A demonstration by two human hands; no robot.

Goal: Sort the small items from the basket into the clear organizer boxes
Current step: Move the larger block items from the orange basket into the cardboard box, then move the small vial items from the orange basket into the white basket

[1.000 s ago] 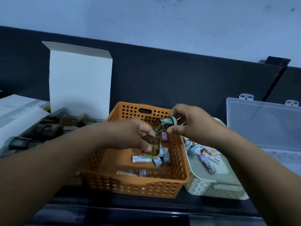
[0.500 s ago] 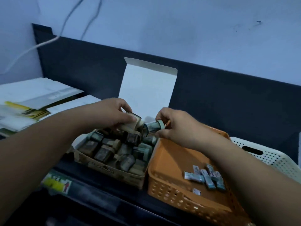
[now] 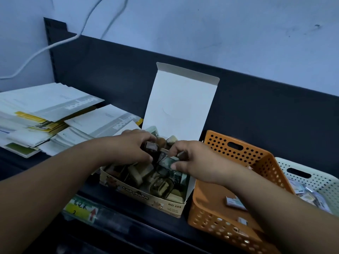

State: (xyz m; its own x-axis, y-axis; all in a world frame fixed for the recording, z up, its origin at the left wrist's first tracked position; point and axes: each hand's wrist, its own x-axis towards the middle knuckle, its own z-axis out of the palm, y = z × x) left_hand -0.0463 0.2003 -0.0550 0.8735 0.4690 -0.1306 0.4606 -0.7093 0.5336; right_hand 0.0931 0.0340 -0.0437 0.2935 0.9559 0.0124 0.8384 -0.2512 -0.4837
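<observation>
An open cardboard box [image 3: 166,203] with a raised white lid holds several small tape rolls. My left hand [image 3: 131,147] grips a dark brown tape roll [image 3: 151,147] just above the box's contents. My right hand [image 3: 190,162] pinches a greenish tape roll [image 3: 167,161] beside it, low over the box. To the right stands the orange basket [image 3: 236,150], with a few small packets [image 3: 234,202] on its floor, partly hidden by my right forearm.
Stacks of papers and booklets [image 3: 55,116] lie at the left. A white perforated basket [image 3: 310,178] with small packets stands at the far right. A dark back panel runs behind everything, and a white cable hangs on the wall. A labelled shelf edge [image 3: 82,210] is below.
Both hands carried their tape rolls from over the orange basket leftward to the cardboard box and have lowered them into it. The view has swung left and closer.
</observation>
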